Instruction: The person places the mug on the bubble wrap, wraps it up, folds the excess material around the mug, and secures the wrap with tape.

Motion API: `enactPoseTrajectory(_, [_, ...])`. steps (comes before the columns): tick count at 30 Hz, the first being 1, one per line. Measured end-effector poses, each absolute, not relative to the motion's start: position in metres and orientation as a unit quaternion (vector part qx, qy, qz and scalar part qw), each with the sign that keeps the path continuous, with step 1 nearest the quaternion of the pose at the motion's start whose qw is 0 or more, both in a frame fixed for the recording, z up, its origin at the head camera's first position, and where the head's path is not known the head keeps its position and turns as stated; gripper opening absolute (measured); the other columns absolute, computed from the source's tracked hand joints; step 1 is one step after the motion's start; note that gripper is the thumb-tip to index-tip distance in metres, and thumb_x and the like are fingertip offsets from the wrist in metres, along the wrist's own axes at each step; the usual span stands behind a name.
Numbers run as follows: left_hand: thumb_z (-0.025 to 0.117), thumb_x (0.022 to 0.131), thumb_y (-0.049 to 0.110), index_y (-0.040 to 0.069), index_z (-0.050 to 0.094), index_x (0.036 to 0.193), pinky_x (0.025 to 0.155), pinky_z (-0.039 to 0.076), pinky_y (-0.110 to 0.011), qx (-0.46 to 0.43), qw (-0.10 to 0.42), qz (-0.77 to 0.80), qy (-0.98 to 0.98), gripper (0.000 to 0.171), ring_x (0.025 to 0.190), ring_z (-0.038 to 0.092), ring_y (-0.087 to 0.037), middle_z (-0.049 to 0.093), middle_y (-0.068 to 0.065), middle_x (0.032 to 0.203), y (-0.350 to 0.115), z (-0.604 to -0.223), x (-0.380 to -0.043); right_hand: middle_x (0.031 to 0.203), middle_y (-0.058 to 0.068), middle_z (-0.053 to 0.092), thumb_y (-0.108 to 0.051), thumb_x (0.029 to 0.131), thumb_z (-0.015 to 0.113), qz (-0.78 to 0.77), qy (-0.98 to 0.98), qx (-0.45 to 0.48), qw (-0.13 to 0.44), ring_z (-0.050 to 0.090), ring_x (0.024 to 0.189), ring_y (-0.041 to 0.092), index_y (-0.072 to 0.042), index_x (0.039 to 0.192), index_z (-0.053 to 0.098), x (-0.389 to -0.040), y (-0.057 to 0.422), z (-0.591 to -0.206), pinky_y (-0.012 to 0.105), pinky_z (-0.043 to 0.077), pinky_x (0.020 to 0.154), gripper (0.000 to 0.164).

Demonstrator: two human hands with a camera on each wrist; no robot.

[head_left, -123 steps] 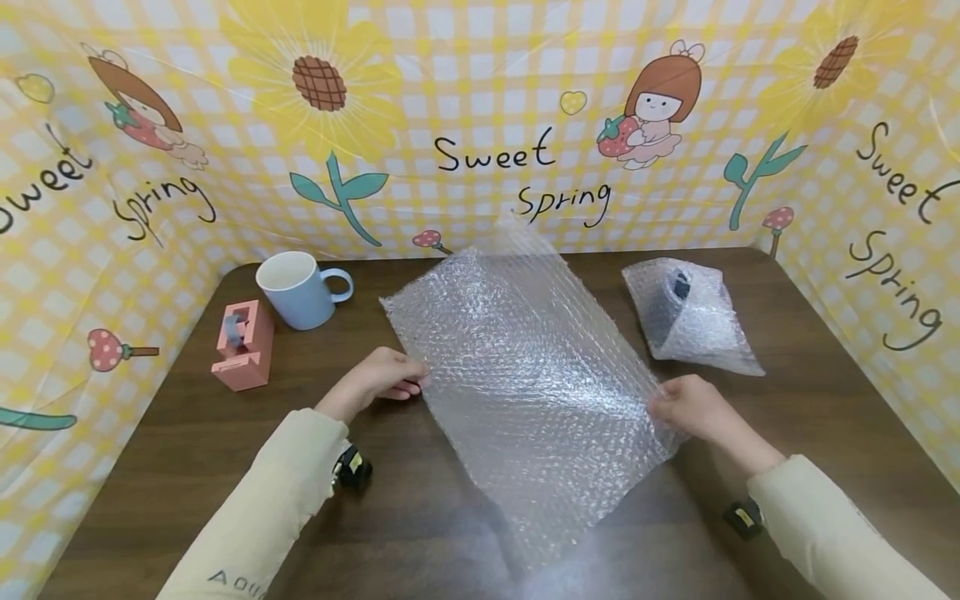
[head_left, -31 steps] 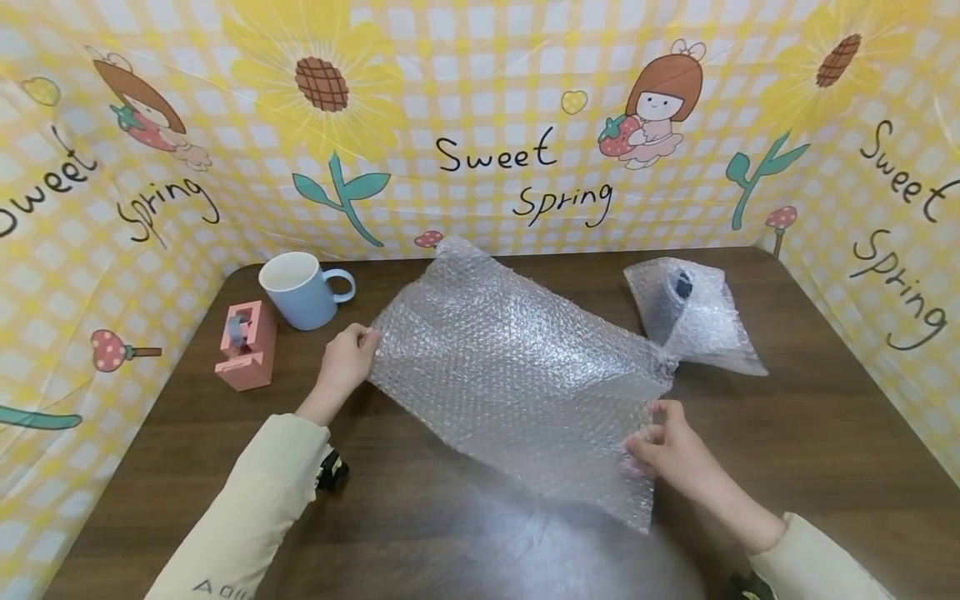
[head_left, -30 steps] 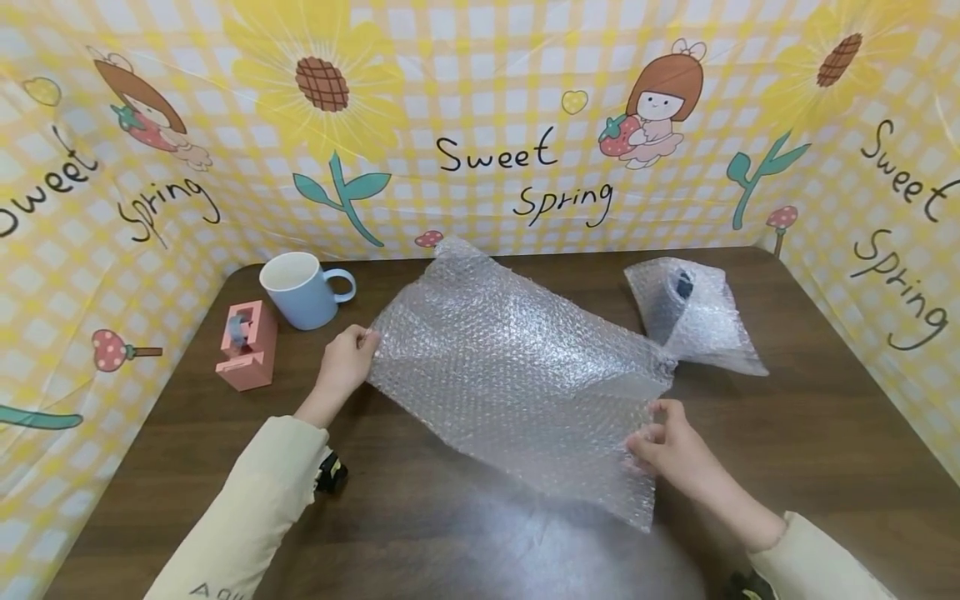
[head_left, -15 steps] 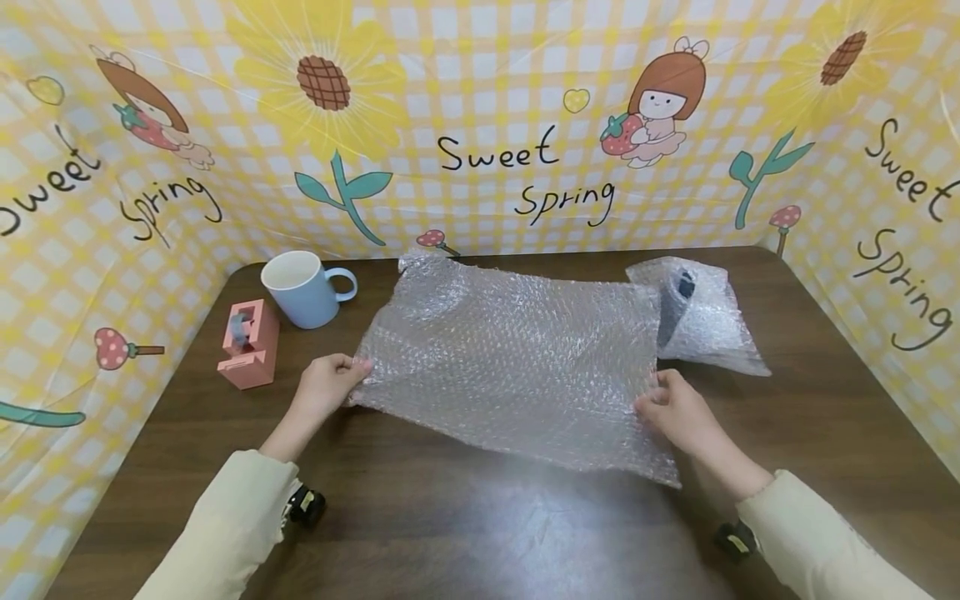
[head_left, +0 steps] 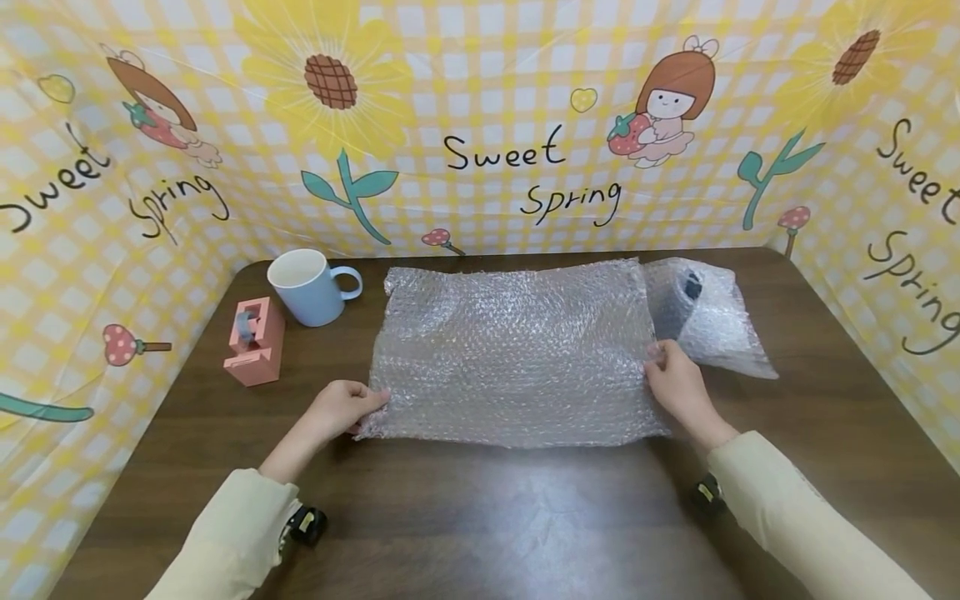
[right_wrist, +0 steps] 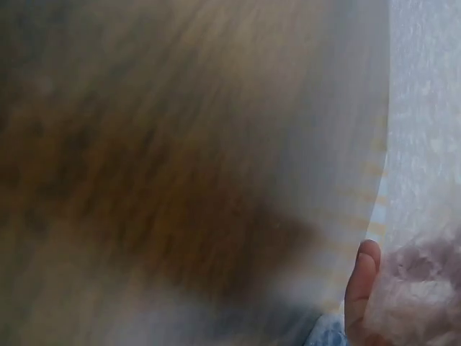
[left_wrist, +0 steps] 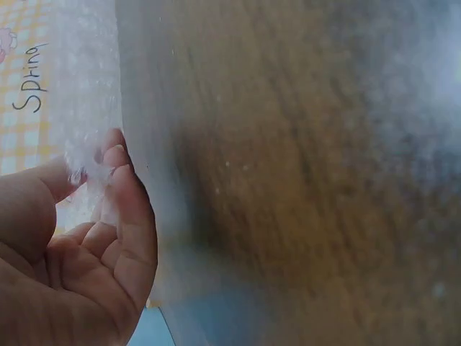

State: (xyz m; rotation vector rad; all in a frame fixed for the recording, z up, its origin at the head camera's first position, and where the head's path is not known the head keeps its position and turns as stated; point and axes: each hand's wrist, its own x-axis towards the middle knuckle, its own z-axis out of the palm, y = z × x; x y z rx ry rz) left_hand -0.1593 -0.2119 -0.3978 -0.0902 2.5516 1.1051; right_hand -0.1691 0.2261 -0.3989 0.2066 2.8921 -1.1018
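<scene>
A clear sheet of bubble wrap (head_left: pixel 510 358) spreads across the middle of the table, its long side running left to right. At its near left corner my left hand (head_left: pixel 341 410) pinches the edge between thumb and fingers; the left wrist view shows the film of bubble wrap (left_wrist: pixel 90 108) between them. My right hand (head_left: pixel 678 383) pinches the right edge, a little above the near corner. In the right wrist view one finger (right_wrist: pixel 362 285) shows beside the plastic, and the rest of that hand is mostly hidden behind the wrap.
Behind the right hand lies a bubble-wrapped bundle (head_left: pixel 723 321) with a dark thing inside, overlapped by the sheet's right edge. A light blue mug (head_left: pixel 311 292) and a pink tape dispenser (head_left: pixel 257 342) stand at the left. Patterned cloth (head_left: pixel 495 100) walls the table's back and sides.
The sheet has turned from slanted to square with the table and lies flatter. My left hand has come nearer and lower, while my right hand has moved slightly away along the edge.
</scene>
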Motion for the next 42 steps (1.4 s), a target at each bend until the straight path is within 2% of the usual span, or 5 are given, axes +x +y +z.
enactPoseTrajectory(14, [0.061,0.094,0.028,0.009,0.049,0.065,0.056,0.050,-0.023,-0.021,0.221,0.383,0.897,0.037,0.057,0.053,-0.009,0.047,0.002,0.061,-0.207,-0.401,-0.159,0.112,0.030,0.062,-0.011,0.098,0.040,-0.312,0.947,0.073,0.005,0.062,0.099,0.045,0.004,0.132,0.041,-0.176,0.229,-0.404,0.053,0.046,0.084,0.037])
enactPoseTrajectory(22, [0.049,0.099,0.028,-0.014,0.046,0.126,0.080,0.054,-0.039,-0.029,0.157,0.389,0.907,0.050,0.089,0.062,-0.028,0.060,-0.028,0.109,-0.211,-0.387,-0.172,0.116,0.031,0.060,-0.010,0.098,0.041,-0.308,0.949,0.069,0.004,0.060,0.102,0.046,0.004,0.134,0.040,-0.176,0.232,-0.405,0.054,0.046,0.086,0.039])
enactPoseTrajectory(27, [0.034,0.103,0.024,-0.006,0.044,0.136,0.102,0.041,-0.048,-0.075,0.061,0.419,0.903,0.046,0.120,0.050,-0.038,0.049,-0.029,0.134,-0.206,-0.376,-0.195,0.117,0.032,0.060,-0.009,0.098,0.041,-0.312,0.948,0.063,0.006,0.061,0.102,0.045,0.005,0.134,0.040,-0.176,0.233,-0.405,0.053,0.046,0.087,0.039])
enactPoseTrajectory(36, [0.027,0.104,0.032,0.002,0.036,0.146,0.116,0.028,-0.037,-0.186,-0.021,0.582,0.791,0.052,0.137,0.035,-0.029,0.036,-0.019,0.150,-0.206,-0.388,-0.268,0.119,0.033,0.057,-0.010,0.097,0.043,-0.323,0.944,0.062,0.015,0.055,0.109,0.046,0.006,0.133,0.042,-0.175,0.230,-0.405,0.055,0.044,0.091,0.039])
enactPoseTrajectory(42, [0.019,0.105,0.032,0.006,0.016,0.153,0.122,0.015,-0.034,-0.212,-0.014,0.596,0.774,0.054,0.149,0.012,-0.024,0.012,-0.009,0.161,-0.202,-0.384,-0.285,0.116,0.034,0.058,-0.008,0.096,0.044,-0.327,0.943,0.058,0.011,0.056,0.107,0.045,0.007,0.131,0.043,-0.175,0.228,-0.406,0.055,0.045,0.090,0.038])
